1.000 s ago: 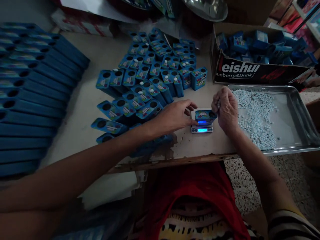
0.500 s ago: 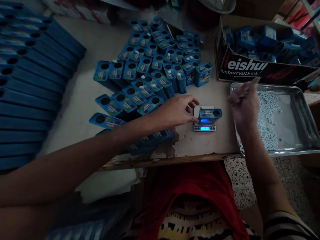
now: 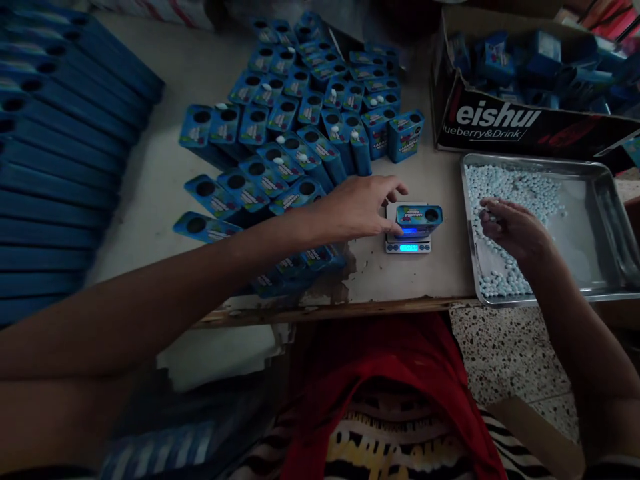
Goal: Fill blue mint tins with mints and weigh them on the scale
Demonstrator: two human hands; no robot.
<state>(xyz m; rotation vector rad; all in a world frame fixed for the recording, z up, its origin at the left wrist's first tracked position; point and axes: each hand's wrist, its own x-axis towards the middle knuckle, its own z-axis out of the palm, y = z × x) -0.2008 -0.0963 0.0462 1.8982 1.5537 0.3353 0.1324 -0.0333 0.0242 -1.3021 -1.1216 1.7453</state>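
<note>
A small blue printed box with a round hole in its top stands on a digital scale with a lit blue display. My left hand is beside it, fingers apart, the thumb tip close to or touching the box's left side. Over a metal tray of small pale candies, my right hand has its fingers curled together, with pale candies showing at the fingertips. Left of the scale, several similar blue boxes stand close together, some with white pieces on their tops.
Long rows of blue boxes line the table's left side. Behind the tray, a black printed carton holds more blue boxes. The table's wooden front edge runs in front of the scale.
My right hand has moved from the tray's left rim to the right, over the candies. My left hand stays beside the box on the scale. The view has shifted slightly.
</note>
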